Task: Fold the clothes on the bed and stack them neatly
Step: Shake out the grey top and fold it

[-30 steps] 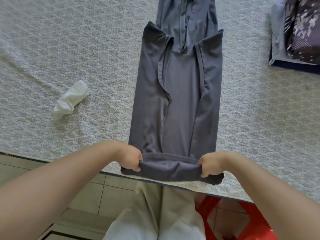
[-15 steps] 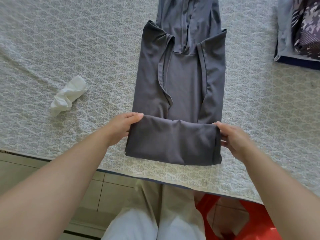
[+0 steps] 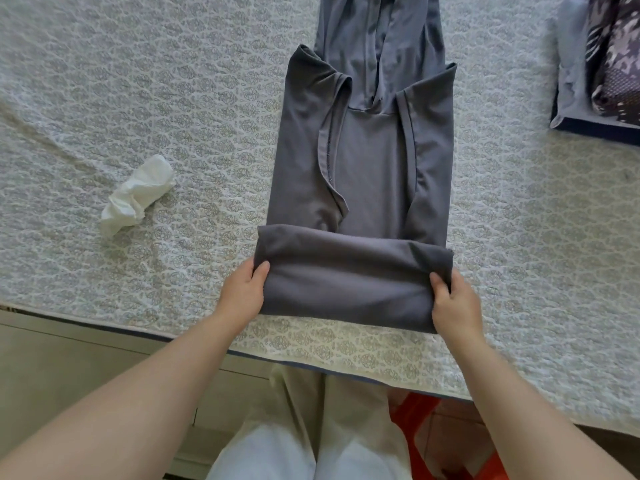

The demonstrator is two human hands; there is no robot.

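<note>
Head view: left hand (image 3: 242,292) and right hand (image 3: 455,303) fingers pinch the rolled hem of the grey hoodie (image 3: 360,168) near the bed (image 3: 104,81) front edge; uneven rolling could skew the fold.

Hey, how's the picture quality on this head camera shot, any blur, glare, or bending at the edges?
Head view: soft, even daylight, no glare; faint shadows under the shirt and the white cloth. Head view: the shirt's folded part and both hands, left and right, look sharp, while the forearms near the bottom edge are softer. Head view: wide-angle bending curves the bed edge and stretches the corners.
</note>
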